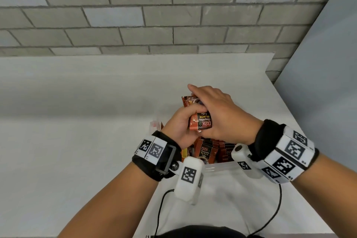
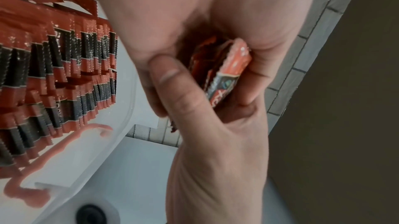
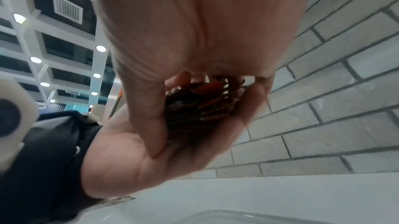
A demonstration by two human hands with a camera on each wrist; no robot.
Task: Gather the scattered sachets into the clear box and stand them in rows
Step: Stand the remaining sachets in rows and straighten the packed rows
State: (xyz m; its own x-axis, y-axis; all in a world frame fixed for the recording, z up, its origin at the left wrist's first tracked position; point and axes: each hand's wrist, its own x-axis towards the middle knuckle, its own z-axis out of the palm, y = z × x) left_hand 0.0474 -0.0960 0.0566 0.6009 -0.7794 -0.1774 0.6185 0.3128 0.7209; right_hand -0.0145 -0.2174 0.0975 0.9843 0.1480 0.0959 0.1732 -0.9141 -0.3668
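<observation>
Together, the left hand (image 1: 178, 124) and right hand (image 1: 218, 114) clasp a bundle of sachets (image 1: 201, 122) above the clear box (image 2: 121, 116), where rows already stand, so squaring the bundle and lowering it upright into a gap seems next.

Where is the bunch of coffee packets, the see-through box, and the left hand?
bunch of coffee packets (image 1: 201, 122), head view, on the front packet's label.
clear box (image 2: 121, 125), left wrist view, on its bare curved wall.
left hand (image 1: 178, 128), head view, on its back.
</observation>
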